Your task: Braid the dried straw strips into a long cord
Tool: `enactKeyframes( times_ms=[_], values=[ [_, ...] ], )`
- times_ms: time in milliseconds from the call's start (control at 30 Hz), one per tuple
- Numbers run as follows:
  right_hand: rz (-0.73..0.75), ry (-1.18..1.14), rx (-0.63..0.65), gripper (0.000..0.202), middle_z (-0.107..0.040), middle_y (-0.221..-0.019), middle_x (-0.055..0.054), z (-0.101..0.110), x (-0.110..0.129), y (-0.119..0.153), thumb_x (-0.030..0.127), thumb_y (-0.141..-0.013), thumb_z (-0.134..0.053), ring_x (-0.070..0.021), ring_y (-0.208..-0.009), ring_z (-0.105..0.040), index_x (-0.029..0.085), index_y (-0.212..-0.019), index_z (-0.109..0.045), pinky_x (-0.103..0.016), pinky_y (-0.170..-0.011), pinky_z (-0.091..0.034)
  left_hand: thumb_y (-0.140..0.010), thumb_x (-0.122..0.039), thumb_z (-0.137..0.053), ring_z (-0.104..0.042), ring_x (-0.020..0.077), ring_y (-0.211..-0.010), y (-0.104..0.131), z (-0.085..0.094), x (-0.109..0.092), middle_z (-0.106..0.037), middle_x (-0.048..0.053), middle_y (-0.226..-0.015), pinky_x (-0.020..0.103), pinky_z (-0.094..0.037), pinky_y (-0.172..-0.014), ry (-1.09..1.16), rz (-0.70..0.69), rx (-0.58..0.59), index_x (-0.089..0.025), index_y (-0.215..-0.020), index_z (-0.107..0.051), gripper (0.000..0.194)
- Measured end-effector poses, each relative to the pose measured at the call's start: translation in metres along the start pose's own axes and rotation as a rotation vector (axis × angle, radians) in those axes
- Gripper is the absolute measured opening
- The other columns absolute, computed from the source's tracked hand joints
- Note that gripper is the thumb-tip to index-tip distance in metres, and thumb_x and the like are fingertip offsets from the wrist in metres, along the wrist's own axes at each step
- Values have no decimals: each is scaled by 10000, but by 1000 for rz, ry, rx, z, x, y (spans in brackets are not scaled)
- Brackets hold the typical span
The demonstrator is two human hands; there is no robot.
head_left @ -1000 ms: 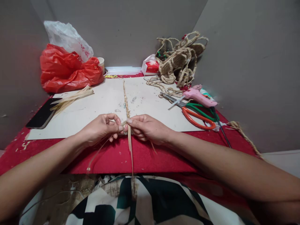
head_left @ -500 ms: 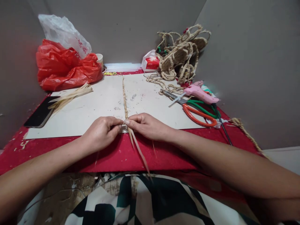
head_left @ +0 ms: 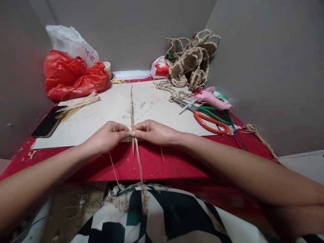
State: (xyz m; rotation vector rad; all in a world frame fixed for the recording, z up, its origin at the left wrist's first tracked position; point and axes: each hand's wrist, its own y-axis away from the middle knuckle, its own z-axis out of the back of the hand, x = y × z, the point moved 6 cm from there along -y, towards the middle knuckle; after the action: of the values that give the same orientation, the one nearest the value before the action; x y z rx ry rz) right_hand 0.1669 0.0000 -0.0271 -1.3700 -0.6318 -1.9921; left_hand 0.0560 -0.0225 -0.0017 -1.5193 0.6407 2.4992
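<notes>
A narrow straw braid (head_left: 132, 108) runs away from me along the pale board (head_left: 106, 111). At its near end my left hand (head_left: 110, 135) and my right hand (head_left: 152, 132) meet, fingertips touching, each pinching the straw. Loose pale strands (head_left: 138, 158) hang from between the fingers over the red cloth's front edge. Thinner strands dangle below each palm. The exact crossing of the strands is hidden by my fingertips.
Flat straw strips (head_left: 78, 107) lie partly on a black phone (head_left: 47, 123) at left, below a red plastic bag (head_left: 73, 76). On the right are orange-handled scissors (head_left: 210, 123), a pink glue gun (head_left: 212, 100) and a heap of straw rope (head_left: 189, 64).
The view has shifted slightly. Both hands still pinch the braid's near end, with fingertips closer together. The hanging strands have swung leftward, and a thin one now shows below my left hand.
</notes>
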Motion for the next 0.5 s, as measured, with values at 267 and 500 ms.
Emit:
enactKeyframes(
  times_ms=[267, 500],
  values=[
    [-161, -97, -10, 419, -289, -424, 75, -1, -5, -3, 457, -774, -611, -38, -392, -194, 148, -527, -471, -218, -391, -111, -739, -190, -491, -207, 56, -380, 4, 0, 1, -331, -71, -413, 231, -163, -411, 45, 71, -18, -155, -622, -621, 178],
    [-391, -485, -62, 336, -304, -336, 92, -10, -12, 4, 414, -730, -680, -21, -301, -158, 125, -597, -573, -197, -319, -80, -719, -227, -517, -235, 48, -385, 9, -6, -3, -367, -56, -451, 227, -135, -399, 102, 105, -61, -145, -630, -600, 146]
  ],
)
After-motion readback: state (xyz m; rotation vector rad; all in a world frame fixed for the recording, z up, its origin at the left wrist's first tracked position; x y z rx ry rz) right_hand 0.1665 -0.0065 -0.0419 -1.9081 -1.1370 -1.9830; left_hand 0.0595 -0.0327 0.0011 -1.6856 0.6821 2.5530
